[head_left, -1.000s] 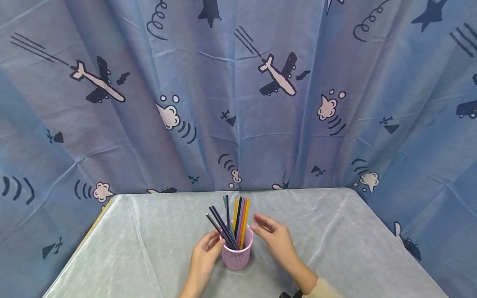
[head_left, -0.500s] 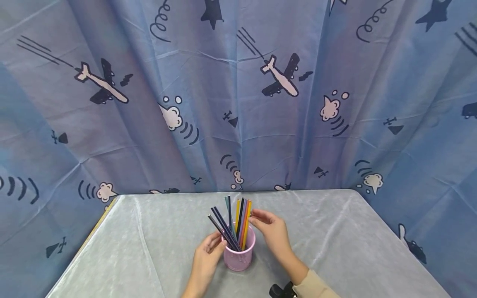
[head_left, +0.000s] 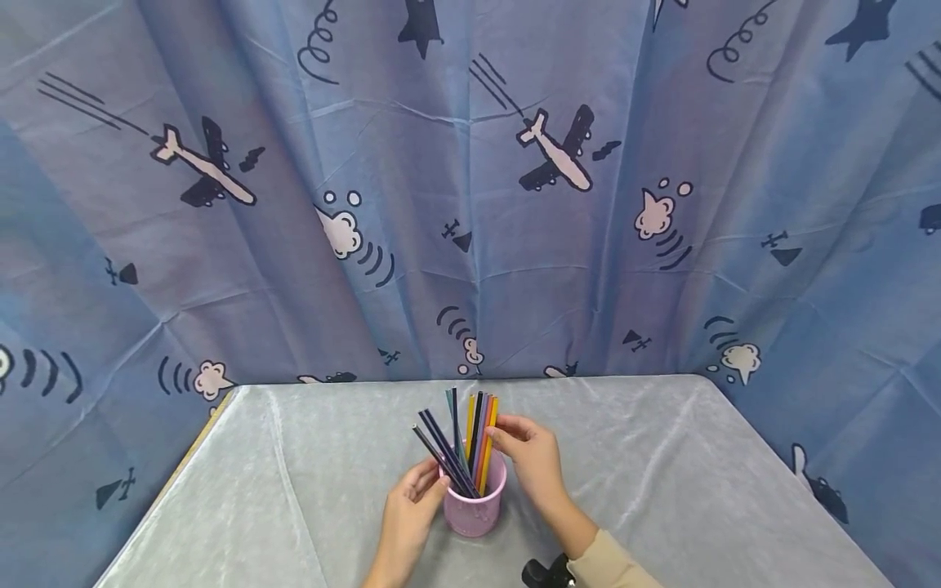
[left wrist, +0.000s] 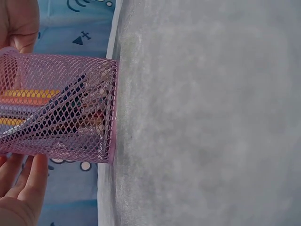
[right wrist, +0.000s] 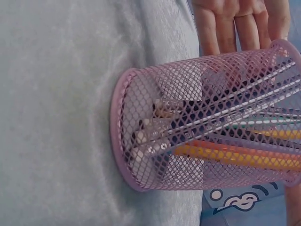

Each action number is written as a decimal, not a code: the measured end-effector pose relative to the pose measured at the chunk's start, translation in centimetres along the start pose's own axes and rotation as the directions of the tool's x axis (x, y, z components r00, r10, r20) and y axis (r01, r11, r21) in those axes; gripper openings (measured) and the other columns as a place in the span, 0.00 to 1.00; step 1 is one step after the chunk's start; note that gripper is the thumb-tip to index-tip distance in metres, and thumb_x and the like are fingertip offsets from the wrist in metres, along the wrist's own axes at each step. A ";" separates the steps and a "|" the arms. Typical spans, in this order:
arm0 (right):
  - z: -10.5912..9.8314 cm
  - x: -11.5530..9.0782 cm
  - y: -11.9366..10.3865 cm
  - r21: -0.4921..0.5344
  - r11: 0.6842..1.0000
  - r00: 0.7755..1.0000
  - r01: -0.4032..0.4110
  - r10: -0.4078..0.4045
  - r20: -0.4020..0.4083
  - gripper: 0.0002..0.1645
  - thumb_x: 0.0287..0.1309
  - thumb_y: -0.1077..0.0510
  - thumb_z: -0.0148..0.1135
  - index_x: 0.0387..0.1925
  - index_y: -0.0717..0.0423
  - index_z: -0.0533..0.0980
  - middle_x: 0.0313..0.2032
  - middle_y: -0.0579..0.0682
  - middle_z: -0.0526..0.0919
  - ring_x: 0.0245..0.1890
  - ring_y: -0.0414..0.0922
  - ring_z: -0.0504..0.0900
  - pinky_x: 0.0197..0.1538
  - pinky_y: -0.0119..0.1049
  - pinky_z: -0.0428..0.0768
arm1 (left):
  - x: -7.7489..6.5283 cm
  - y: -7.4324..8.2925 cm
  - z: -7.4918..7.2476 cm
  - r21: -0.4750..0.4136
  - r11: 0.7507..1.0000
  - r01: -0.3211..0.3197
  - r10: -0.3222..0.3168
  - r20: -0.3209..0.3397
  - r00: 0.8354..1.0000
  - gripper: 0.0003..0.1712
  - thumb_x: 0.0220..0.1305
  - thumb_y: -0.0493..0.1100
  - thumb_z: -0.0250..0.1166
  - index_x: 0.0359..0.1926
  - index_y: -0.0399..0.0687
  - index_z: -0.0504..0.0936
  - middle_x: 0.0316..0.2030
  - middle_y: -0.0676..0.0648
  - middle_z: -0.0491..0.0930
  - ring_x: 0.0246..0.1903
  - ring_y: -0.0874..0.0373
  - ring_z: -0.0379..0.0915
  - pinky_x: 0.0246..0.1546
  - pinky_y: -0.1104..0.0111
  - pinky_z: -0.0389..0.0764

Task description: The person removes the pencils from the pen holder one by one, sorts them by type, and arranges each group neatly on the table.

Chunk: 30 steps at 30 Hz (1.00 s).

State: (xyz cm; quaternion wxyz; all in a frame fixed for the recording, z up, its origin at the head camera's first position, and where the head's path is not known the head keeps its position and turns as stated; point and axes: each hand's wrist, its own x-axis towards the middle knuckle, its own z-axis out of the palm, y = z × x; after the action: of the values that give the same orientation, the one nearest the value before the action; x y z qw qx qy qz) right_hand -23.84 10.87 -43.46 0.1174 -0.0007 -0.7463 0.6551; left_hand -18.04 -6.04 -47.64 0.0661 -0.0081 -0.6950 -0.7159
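Note:
A pink mesh pencil cup [head_left: 472, 516] stands upright on the grey cloth, holding several coloured pencils. Dark pencils [head_left: 439, 449] lean left; yellow, black, purple and orange ones lean right. My left hand [head_left: 408, 505] holds the cup at its left side, thumb near the rim. In the right wrist view, that hand's fingers [right wrist: 225, 35] reach the far side of the mesh wall [right wrist: 188, 70]. My right hand [head_left: 535, 464] is above the right rim, its thumb and fingers pinching the upper part of the yellow pencil [head_left: 487, 457].
The table [head_left: 647, 498] is covered with shiny grey cloth. A blue curtain [head_left: 412, 204] printed with planes hangs right behind its far edge. A black device [head_left: 547, 573] sits by the right wrist, beside a beige sleeve [head_left: 610, 563].
My right hand has moved left from beside the cup to the yellow pencil, bringing thumb and fingers onto it. The left hand stays at the cup. The head view has shifted slightly.

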 end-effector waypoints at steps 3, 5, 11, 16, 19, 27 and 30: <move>0.0 0.1 0.0 0.016 1.000 1.000 -0.009 0.009 -0.005 0.15 0.57 0.64 0.69 0.43 0.72 0.82 0.40 0.66 0.87 0.34 0.40 0.87 0.41 0.31 0.89 | 0.0 -0.1 0.0 0.000 1.000 0.001 -0.001 0.001 1.000 0.29 0.68 0.41 0.63 0.63 0.26 0.71 0.60 0.30 0.77 0.62 0.40 0.74 0.61 0.65 0.80; 0.0 0.1 -0.1 0.018 1.000 1.000 -0.012 0.013 -0.014 0.14 0.57 0.64 0.69 0.43 0.72 0.82 0.40 0.65 0.88 0.34 0.40 0.87 0.41 0.31 0.89 | 0.0 -0.1 0.0 0.002 1.000 0.000 0.000 0.003 1.000 0.29 0.69 0.41 0.63 0.63 0.26 0.70 0.60 0.30 0.77 0.62 0.40 0.74 0.61 0.65 0.80; -0.3 0.4 -0.6 0.060 0.998 1.000 -0.020 0.021 -0.021 0.15 0.58 0.65 0.69 0.43 0.73 0.81 0.40 0.65 0.87 0.35 0.36 0.87 0.43 0.31 0.88 | 0.1 -0.1 0.0 -0.001 1.000 -0.005 0.005 0.008 1.000 0.29 0.69 0.41 0.63 0.63 0.25 0.70 0.59 0.29 0.77 0.62 0.40 0.74 0.61 0.65 0.80; -0.7 0.7 -1.4 0.084 0.996 0.999 -0.039 0.042 -0.030 0.15 0.57 0.66 0.68 0.44 0.73 0.81 0.40 0.63 0.88 0.35 0.35 0.86 0.43 0.29 0.88 | 0.1 -0.2 -0.1 -0.005 1.000 -0.010 0.010 0.008 1.000 0.28 0.68 0.40 0.63 0.63 0.25 0.70 0.59 0.29 0.77 0.62 0.39 0.74 0.60 0.66 0.80; -1.0 0.7 -1.9 0.094 0.995 0.999 -0.043 0.046 -0.028 0.15 0.58 0.67 0.68 0.46 0.73 0.81 0.42 0.63 0.87 0.35 0.35 0.87 0.44 0.29 0.88 | 0.1 -0.2 -0.1 -0.003 1.000 -0.012 0.012 0.009 1.000 0.29 0.68 0.40 0.63 0.63 0.24 0.70 0.60 0.28 0.76 0.62 0.39 0.73 0.61 0.66 0.80; -1.7 0.4 -3.2 0.094 0.995 0.999 -0.026 0.028 -0.020 0.19 0.58 0.64 0.68 0.48 0.74 0.79 0.41 0.61 0.88 0.34 0.31 0.86 0.44 0.27 0.87 | 0.2 -0.2 -0.1 -0.006 1.000 -0.022 0.022 0.002 1.000 0.29 0.68 0.40 0.63 0.62 0.23 0.69 0.59 0.27 0.76 0.61 0.39 0.74 0.60 0.67 0.80; -2.0 0.4 -3.5 0.095 0.995 0.999 -0.025 0.027 -0.020 0.18 0.58 0.64 0.68 0.48 0.73 0.80 0.41 0.59 0.88 0.33 0.31 0.86 0.44 0.27 0.87 | 0.2 -0.1 -0.1 -0.019 1.000 -0.023 0.023 0.005 1.000 0.28 0.68 0.39 0.63 0.62 0.23 0.70 0.59 0.28 0.76 0.61 0.40 0.74 0.60 0.69 0.80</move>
State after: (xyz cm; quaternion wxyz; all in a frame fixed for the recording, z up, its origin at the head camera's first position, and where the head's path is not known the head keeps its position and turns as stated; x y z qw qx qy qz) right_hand -23.36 12.34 -39.70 0.1164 -0.0118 -0.7131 0.6913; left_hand -18.24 -6.12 -47.72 0.0723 -0.0186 -0.6881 -0.7218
